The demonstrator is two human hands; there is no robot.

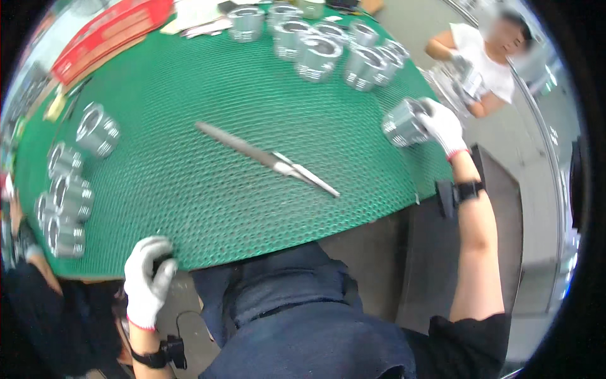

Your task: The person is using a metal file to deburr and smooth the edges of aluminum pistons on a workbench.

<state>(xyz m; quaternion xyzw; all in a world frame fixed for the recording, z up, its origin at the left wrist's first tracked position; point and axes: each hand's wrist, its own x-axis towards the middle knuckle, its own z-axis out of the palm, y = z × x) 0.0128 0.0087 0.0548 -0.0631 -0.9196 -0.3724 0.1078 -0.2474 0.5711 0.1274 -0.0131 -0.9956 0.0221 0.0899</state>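
Observation:
My right hand (442, 128), in a white glove, grips the rim of a grey metal hollow cylinder (404, 124) at the right side of the green table mat (252, 208). The cylinder is tilted, its open end toward my fingers. My left hand (149, 271), also gloved, is at the near left edge of the mat, its fingers curled but apart from the thumb, with nothing visible between them. A long tapered file (237, 143) lies slantwise mid-mat. A thin metal tool (309, 175) lies against its near end.
Several similar cylinders (319, 57) cluster at the far right; more cylinders (71, 197) stand along the left. A red bin (104, 38) and papers (199, 19) lie at the back. One person (489, 60) is at the far right, another person's arm (38, 259) at the left.

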